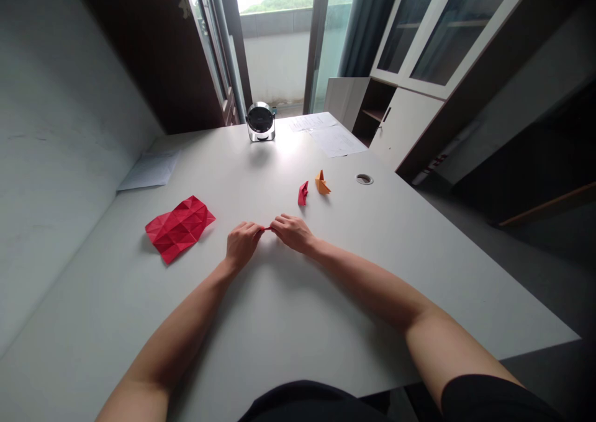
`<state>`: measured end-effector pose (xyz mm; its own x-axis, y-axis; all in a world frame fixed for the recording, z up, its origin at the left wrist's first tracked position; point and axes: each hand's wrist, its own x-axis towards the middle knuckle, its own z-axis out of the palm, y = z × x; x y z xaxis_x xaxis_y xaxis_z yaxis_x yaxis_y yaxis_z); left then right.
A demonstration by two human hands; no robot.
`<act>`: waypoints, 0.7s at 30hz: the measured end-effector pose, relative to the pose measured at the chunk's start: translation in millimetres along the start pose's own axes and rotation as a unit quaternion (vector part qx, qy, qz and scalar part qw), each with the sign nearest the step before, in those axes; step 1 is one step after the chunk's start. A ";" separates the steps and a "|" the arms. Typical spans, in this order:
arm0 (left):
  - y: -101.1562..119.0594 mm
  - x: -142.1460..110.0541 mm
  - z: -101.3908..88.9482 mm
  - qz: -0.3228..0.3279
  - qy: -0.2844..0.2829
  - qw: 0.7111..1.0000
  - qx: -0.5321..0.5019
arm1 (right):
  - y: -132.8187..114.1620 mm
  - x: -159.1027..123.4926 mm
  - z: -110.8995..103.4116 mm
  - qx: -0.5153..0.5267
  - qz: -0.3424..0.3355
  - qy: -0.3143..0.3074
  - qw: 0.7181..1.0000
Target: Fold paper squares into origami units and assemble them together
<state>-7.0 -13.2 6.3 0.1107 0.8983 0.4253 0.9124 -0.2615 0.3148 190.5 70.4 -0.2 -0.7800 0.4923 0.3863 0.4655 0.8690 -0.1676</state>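
Observation:
Both of my hands meet at the middle of the white table [326, 323]. My left hand [242, 243] and my right hand [292, 231] are closed, fingertips pinching a small red folded paper piece [267, 228] between them; most of it is hidden by the fingers. A creased red paper sheet [179, 226] lies flat to the left of my left hand. Beyond my right hand stand a small red folded figure [303, 193] and a small orange folded figure [321, 183].
A small round desk fan [260, 121] stands at the table's far end, with white paper sheets [328, 134] beside it and another sheet [150, 170] at the far left. A cable hole [364, 179] is in the tabletop. A grey wall runs along the left; cabinets stand right.

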 end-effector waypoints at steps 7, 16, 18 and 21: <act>-3.0 2.1 -4.2 -0.027 0.025 0.999 0.006 | 9.3 -0.2 -2.4 0.018 0.034 0.011 0.999; -19.6 1.0 1.8 -0.080 0.032 0.996 -0.013 | 16.8 -2.7 -5.4 0.045 0.097 -0.009 0.994; -21.6 1.0 3.1 -0.088 0.027 0.995 -0.026 | 18.9 -3.9 -7.9 0.041 0.117 -0.023 0.992; -24.3 1.6 4.8 -0.116 0.028 0.991 -0.057 | 23.5 -5.1 -12.2 0.027 0.150 -0.034 0.988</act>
<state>-27.0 -3.7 -4.7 -0.1225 0.9186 0.3756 0.8600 -0.0907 0.5022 210.5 87.7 4.9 -0.6373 0.7287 0.2506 0.6584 0.6839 -0.3141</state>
